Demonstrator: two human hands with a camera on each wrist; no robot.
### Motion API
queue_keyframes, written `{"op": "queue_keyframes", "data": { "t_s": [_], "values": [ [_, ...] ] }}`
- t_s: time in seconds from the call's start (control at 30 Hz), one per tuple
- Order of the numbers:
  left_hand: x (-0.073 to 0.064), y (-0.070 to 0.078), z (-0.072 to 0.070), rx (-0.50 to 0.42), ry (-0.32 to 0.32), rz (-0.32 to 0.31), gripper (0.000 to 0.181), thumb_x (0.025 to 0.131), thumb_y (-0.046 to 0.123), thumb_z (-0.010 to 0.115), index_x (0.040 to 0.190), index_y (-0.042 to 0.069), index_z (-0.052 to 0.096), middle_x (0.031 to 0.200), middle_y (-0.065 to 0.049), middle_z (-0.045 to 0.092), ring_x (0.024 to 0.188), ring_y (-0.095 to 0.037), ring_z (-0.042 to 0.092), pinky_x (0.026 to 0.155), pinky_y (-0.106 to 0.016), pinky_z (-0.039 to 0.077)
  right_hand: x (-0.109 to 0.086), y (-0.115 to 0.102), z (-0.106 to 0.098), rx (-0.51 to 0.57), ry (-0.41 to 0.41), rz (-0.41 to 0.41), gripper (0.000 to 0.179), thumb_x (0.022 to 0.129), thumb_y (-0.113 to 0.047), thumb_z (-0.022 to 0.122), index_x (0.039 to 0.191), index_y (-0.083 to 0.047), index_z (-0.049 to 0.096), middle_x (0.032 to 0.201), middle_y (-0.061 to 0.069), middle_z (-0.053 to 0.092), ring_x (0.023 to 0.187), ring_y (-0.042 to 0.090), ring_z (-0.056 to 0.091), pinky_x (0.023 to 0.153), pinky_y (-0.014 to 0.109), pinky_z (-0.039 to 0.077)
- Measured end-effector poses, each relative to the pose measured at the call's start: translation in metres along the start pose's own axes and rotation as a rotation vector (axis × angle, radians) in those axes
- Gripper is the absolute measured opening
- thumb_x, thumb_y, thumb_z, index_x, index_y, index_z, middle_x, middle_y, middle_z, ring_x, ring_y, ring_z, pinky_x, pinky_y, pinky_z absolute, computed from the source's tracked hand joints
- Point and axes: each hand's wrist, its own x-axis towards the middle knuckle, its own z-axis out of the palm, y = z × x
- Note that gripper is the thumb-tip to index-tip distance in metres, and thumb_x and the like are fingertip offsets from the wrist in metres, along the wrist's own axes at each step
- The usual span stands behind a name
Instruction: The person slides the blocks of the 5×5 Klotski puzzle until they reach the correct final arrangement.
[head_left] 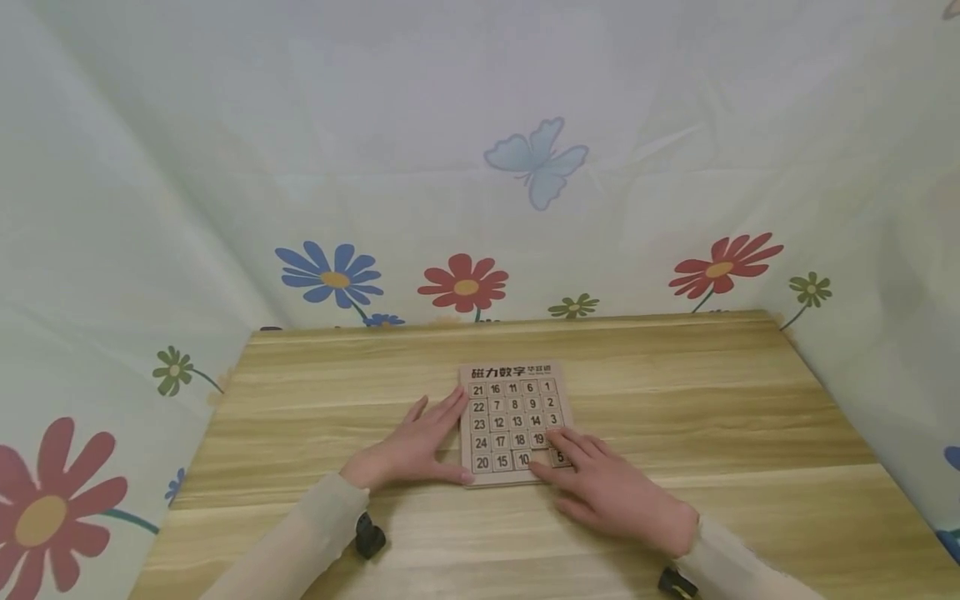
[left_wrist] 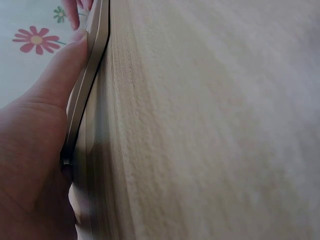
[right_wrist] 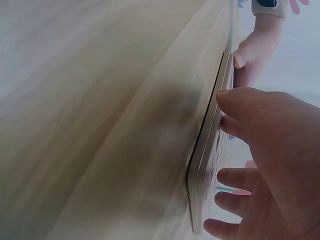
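One number board (head_left: 502, 478) lies flat on the wood-grain table (head_left: 315, 375), at six o'clock from the pale blue butterfly (head_left: 540, 162) printed on the wall cloth (head_left: 360, 125). Its numbered tiles (head_left: 517, 422) sit in rows of five: the twelve o'clock row reads 21, 16, 11, 6, 1, and the six o'clock row reads 20, 15, 10, a gap, then 5. Dark lettering runs along the board's twelve o'clock edge.

The person's left hand (head_left: 408, 450) lies at the board's nine o'clock side, held wide: the thumb touches the corner at seven o'clock, and the fairly straight fingers rest along the edge toward ten o'clock. The right hand (head_left: 618, 496) lies at four o'clock, its fingers loosely spread, with the index fingertip at the spot beside 19, six o'clock from 3, and the thumb by the gap. Whether its other fingers touch the tiles cannot be told.

Pale sleeves (head_left: 292, 533) cover both forearms, with a dark device (head_left: 369, 537) near each wrist. On the cloth, a blue flower (head_left: 333, 279) stands at ten o'clock from the board, one red flower (head_left: 463, 287) at eleven and another red flower (head_left: 720, 268) at two.
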Motion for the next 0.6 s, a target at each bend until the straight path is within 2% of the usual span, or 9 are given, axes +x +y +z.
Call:
{"op": "queue_keyframes", "data": {
  "t_s": [0.2,0.47,0.6],
  "values": [
    [-0.002,0.001,-0.002,0.010,-0.003,-0.006,0.130,0.081,0.080,0.067,0.168,0.008,0.004,0.175,-0.008,-0.002,0.161,-0.027,0.010,0.128,-0.058,-0.002,-0.007,0.006,-0.003,-0.014,-0.003,0.034,0.054,0.103,-0.039,0.063,0.154,-0.025,0.054,0.164,0.022,0.037,0.149,0.044,0.038,0.117,0.064,0.037],
    [-0.002,0.001,-0.003,-0.003,0.010,0.008,0.128,0.081,0.078,0.069,0.168,0.007,0.006,0.175,-0.010,0.001,0.160,-0.029,0.013,0.128,-0.060,-0.001,0.014,-0.001,0.002,-0.002,-0.016,-0.017,0.055,0.105,-0.043,0.059,0.156,-0.025,0.051,0.166,0.018,0.036,0.152,0.040,0.034,0.119,0.063,0.035],
    [-0.002,0.001,-0.002,-0.001,0.014,0.012,0.128,0.081,0.078,0.069,0.168,0.007,0.007,0.175,-0.010,0.001,0.160,-0.030,0.014,0.128,-0.061,0.000,0.017,-0.004,0.002,-0.011,-0.044,-0.016,0.056,0.106,-0.045,0.056,0.156,-0.021,0.051,0.167,0.018,0.034,0.154,0.040,0.032,0.121,0.061,0.033]
  ]
}}
